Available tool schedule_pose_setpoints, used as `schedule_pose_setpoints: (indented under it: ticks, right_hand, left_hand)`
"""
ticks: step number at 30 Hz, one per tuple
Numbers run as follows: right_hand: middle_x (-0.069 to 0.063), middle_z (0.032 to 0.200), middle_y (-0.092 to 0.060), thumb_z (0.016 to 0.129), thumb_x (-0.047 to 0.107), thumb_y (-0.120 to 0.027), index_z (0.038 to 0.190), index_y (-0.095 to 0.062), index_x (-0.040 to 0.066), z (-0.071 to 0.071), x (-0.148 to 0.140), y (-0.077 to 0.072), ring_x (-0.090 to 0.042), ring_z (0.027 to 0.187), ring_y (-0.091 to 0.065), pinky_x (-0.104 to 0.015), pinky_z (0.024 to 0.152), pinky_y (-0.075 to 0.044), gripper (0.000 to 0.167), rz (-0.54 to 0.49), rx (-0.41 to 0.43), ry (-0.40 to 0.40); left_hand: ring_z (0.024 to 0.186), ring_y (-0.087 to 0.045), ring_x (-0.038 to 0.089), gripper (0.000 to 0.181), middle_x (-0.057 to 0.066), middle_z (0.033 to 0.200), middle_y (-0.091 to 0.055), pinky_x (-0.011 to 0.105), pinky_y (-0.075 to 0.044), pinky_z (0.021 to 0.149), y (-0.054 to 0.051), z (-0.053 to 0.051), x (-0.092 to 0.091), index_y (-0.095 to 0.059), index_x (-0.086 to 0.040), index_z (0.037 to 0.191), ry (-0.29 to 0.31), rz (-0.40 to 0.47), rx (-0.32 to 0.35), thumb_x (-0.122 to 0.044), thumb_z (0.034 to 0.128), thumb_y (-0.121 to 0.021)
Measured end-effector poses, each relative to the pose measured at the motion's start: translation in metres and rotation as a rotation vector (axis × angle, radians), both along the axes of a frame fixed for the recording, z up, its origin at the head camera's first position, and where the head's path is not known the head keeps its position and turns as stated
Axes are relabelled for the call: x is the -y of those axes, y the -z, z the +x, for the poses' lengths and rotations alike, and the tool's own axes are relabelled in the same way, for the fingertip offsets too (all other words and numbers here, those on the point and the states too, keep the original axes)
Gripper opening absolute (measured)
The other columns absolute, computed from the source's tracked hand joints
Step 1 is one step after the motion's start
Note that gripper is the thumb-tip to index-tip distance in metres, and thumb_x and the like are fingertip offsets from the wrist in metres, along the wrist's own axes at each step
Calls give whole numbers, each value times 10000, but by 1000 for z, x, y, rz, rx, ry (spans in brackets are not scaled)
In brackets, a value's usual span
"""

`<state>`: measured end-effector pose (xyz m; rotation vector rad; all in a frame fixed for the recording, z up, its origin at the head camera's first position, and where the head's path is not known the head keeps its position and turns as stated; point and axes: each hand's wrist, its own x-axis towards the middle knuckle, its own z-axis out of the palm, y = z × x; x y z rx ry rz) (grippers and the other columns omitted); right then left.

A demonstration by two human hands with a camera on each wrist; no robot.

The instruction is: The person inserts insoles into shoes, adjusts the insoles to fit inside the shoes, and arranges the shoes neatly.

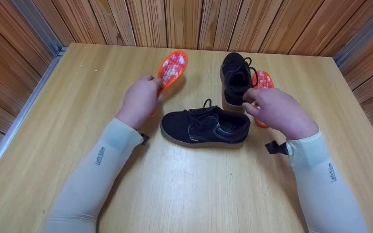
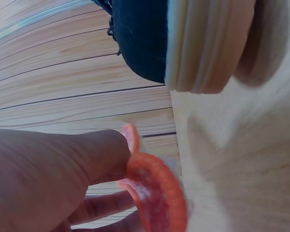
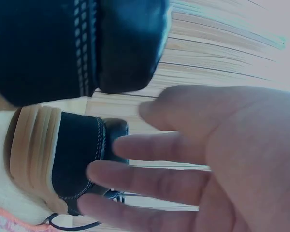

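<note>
My left hand [image 1: 142, 98] pinches an orange-edged insole [image 1: 174, 66] with a red and white mottled face, lifted off the table at a tilt. In the left wrist view the insole [image 2: 157, 193] curves between thumb and fingers. A black lace-up shoe [image 1: 202, 127] with a tan sole lies sideways in front, toe to the left. Behind it another black shoe [image 1: 235, 77] points away. My right hand [image 1: 277, 108] hovers by that shoe's heel, fingers extended and holding nothing in the right wrist view. Partly under this hand lies a second insole [image 1: 264, 80].
A light wooden table [image 1: 186, 194] bears everything. Wood-plank walls [image 1: 180, 22] rise behind and at both sides, with a metal strip [image 1: 11, 137] along the left edge. Dark camera mounts [image 1: 275, 148] stick out from the wrists.
</note>
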<state>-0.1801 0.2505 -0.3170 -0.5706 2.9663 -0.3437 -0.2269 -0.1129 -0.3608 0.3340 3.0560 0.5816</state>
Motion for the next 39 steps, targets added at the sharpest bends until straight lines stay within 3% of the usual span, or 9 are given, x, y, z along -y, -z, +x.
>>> schedule_pose_setpoints:
  ticks: [4,10,20,25,29,36,39]
  right_hand:
    - [-122,1114,-808,1090,282,-631,1214,-746,80,1,2,0,-291,960,-757,-572,892,-616,264,-17,-40,-13]
    - [-107,1097,-818,1086,308,-643,1211,-753,93,2,4,0,-275,950,-772,-558,871,-623,272,-21,-33,-17]
    - [-88,1085,-819,1087,261,-660,1171,-783,96,9,18,0,-270,979,-765,-527,890,-620,222,-141,-73,-42]
    - [-88,1053,-828,1081,240,-684,1145,-781,67,13,30,4,-252,964,-786,-500,892,-630,209,-245,-104,-51]
    - [-83,1060,-829,1083,237,-686,1168,-770,67,17,42,6,-234,955,-788,-472,884,-630,208,-329,-98,-37]
    - [-75,1216,-819,1082,261,-694,1328,-726,69,26,53,5,-213,1098,-794,-420,1001,-633,314,-553,-5,83]
    - [-92,1293,-798,1082,275,-701,1452,-651,73,29,57,5,-223,1099,-793,-333,931,-654,425,-650,82,112]
  left_hand:
    - [1067,-657,313,397,142,1356,-649,487,-610,1057,-2,2,-3,-709,-109,1407,3,11,-26,-218,1029,-760]
    - [1045,-666,281,364,120,1335,-669,458,-626,1033,-7,9,-9,-714,-109,1380,30,31,-87,-210,1031,-740]
    - [981,-690,273,331,97,1289,-706,431,-632,897,-18,24,-25,-701,-104,1328,96,105,-246,-169,1004,-698]
    - [829,-661,238,351,74,1171,-694,359,-606,708,-21,31,-30,-637,-115,1345,131,150,-322,-175,1003,-694]
    - [820,-644,205,350,56,1154,-688,320,-588,677,-23,37,-35,-614,-125,1339,151,182,-378,-183,1005,-699]
    - [901,-651,221,338,83,1176,-713,338,-618,744,-23,49,-48,-641,-69,1303,243,217,-532,-138,980,-714]
    - [944,-691,213,335,76,1197,-727,338,-652,784,-22,56,-54,-653,-72,1302,273,202,-606,-148,984,-722]
